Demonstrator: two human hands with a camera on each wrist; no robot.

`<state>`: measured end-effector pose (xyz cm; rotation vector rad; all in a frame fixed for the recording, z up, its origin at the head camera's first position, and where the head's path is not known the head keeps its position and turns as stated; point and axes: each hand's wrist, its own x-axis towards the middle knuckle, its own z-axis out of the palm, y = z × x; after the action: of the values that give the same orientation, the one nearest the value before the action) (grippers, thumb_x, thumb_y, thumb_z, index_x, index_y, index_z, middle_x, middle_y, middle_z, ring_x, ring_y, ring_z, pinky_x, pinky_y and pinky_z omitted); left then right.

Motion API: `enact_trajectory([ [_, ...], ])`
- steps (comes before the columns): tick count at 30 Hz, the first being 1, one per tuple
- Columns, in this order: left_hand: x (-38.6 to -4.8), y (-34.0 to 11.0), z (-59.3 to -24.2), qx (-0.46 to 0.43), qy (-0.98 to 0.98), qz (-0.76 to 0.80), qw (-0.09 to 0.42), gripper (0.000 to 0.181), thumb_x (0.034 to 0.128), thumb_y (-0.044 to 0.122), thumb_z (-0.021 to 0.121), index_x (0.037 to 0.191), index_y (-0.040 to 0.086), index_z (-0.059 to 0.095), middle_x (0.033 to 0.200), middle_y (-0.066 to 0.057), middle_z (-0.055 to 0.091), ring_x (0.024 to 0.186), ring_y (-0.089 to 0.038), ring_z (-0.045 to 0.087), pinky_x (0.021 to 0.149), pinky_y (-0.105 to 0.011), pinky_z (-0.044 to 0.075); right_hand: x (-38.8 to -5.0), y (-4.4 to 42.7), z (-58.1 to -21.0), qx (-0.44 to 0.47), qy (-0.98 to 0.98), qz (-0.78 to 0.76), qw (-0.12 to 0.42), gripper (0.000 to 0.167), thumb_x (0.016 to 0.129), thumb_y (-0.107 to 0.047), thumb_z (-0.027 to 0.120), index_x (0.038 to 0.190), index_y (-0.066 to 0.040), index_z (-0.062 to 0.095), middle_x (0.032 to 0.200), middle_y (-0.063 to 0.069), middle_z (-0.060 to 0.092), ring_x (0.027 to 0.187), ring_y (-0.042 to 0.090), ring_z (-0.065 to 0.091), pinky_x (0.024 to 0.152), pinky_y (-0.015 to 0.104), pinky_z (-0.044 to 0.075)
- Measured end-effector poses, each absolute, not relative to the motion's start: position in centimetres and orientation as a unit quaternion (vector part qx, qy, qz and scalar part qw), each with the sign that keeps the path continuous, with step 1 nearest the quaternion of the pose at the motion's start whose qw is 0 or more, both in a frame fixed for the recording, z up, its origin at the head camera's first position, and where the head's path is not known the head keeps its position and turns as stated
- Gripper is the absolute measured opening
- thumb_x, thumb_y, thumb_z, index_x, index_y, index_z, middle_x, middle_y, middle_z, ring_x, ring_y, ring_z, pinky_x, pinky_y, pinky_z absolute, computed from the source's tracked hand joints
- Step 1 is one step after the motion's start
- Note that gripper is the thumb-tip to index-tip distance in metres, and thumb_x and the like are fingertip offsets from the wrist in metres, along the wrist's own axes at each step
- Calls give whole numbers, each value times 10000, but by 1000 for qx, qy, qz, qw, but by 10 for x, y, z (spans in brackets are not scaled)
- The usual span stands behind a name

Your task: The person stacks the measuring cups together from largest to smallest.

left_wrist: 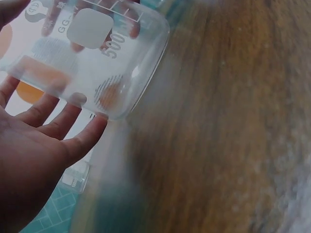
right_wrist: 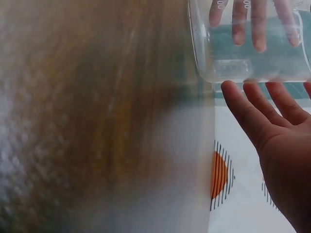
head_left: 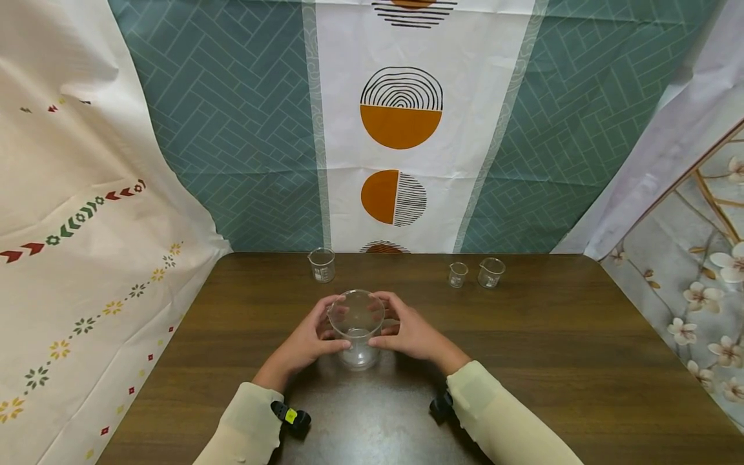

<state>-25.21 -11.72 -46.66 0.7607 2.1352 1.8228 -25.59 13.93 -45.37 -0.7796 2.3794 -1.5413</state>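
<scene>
A large clear glass beaker (head_left: 356,316) is near the middle of the brown table. My left hand (head_left: 305,341) holds its left side, and my right hand (head_left: 414,333) holds the right side, thumbs in front and fingers spread around the far wall. In the left wrist view, white print with "500" shows on the beaker (left_wrist: 90,29). Seen from the right wrist, fingertips touch the glass close to the base of the beaker (right_wrist: 231,68). Whether the base touches the wood I cannot tell. Nothing shows inside it.
One small beaker (head_left: 322,268) stands at the back left of the table (head_left: 552,361). Two more, a tiny beaker (head_left: 458,276) and a slightly wider beaker (head_left: 491,274), stand at the back right. A patterned cloth (head_left: 401,129) hangs behind the table's far edge.
</scene>
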Motion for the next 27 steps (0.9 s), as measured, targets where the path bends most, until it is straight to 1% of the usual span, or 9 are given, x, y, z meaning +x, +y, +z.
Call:
enact_trajectory([
  [4, -254, -114, -468, 260, 723, 628, 120, 851, 803, 85, 778, 1479, 142, 264, 1453, -246, 392, 1369, -424, 377, 1081, -598, 333, -256, 140, -454, -258, 805, -523, 103, 781, 800, -254, 801, 1429, -264, 337, 1386, 77, 510, 1257, 302, 533, 927, 443, 527],
  [7, -254, -112, -468, 255, 728, 625, 124, 875, 798, 100, 787, 1489, 180, 256, 1469, -216, 388, 1380, -402, 372, 1098, -592, 315, -256, 140, -455, -257, 804, -526, 106, 798, 804, -227, 798, 1444, -242, 322, 1404, 102, 493, 1270, 324, 518, 935, 466, 519],
  [10, -255, -110, -469, 249, 737, 616, 124, 891, 791, 124, 798, 1491, 235, 258, 1478, -179, 395, 1380, -381, 380, 1102, -594, 310, -255, 139, -452, -258, 802, -527, 113, 819, 813, -188, 788, 1467, -194, 295, 1427, 154, 465, 1285, 367, 497, 946, 506, 503],
  [12, -255, -109, -470, 252, 740, 612, 123, 897, 789, 137, 801, 1493, 259, 258, 1482, -165, 396, 1380, -370, 383, 1100, -601, 308, -251, 139, -443, -259, 803, -524, 119, 814, 822, -172, 779, 1471, -151, 288, 1429, 185, 455, 1289, 387, 488, 952, 523, 494],
  [14, -256, -107, -471, 254, 740, 610, 125, 908, 784, 147, 806, 1494, 274, 255, 1485, -154, 396, 1379, -358, 386, 1102, -602, 304, -251, 139, -442, -258, 805, -520, 123, 820, 825, -162, 775, 1477, -133, 277, 1435, 199, 447, 1292, 397, 483, 954, 531, 491],
  [17, -258, -105, -474, 268, 734, 611, 125, 922, 786, 152, 804, 1506, 252, 237, 1487, -164, 394, 1375, -359, 384, 1095, -601, 314, -252, 140, -445, -259, 807, -517, 118, 812, 826, -193, 777, 1473, -163, 287, 1432, 167, 459, 1296, 377, 487, 951, 508, 500],
  [19, -259, -104, -475, 273, 729, 615, 125, 932, 784, 152, 805, 1511, 244, 228, 1487, -168, 396, 1377, -361, 378, 1093, -601, 314, -257, 141, -454, -259, 809, -516, 111, 812, 819, -226, 785, 1467, -217, 295, 1430, 126, 469, 1295, 351, 495, 943, 479, 512],
  [21, -260, -103, -477, 285, 723, 618, 122, 936, 789, 152, 800, 1517, 230, 218, 1487, -183, 395, 1378, -378, 369, 1083, -608, 319, -256, 141, -456, -261, 809, -516, 103, 796, 812, -262, 791, 1449, -252, 314, 1415, 93, 485, 1286, 326, 508, 934, 447, 524],
  [27, -265, -100, -484, 297, 706, 631, 126, 974, 775, 131, 810, 1520, 233, 191, 1509, -199, 364, 1403, -394, 331, 1084, -615, 307, -257, 142, -457, -262, 811, -514, 95, 791, 798, -325, 797, 1430, -303, 322, 1404, 57, 492, 1285, 285, 516, 921, 382, 536],
])
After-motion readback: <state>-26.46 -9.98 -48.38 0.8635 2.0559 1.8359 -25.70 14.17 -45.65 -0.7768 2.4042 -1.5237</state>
